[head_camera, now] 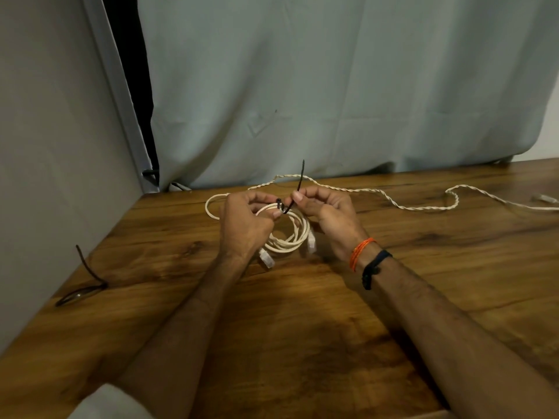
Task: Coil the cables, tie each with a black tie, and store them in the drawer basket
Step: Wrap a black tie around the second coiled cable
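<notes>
From the head view, your left hand (246,220) pinches the white coiled cable (290,234) above the surface (302,328), while your right hand (323,207) pinches the black tie (299,184). The cable looks light and springy, so grip where the loops cross; the tie is thin and bendable.

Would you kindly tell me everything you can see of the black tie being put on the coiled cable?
The black tie is a thin, dark, wire-like strip. Its lower end wraps the top of the white coiled cable, and its free end sticks up, slightly tilted. The left hand pinches it at the wrap; the right hand pinches the strip just above.
</notes>
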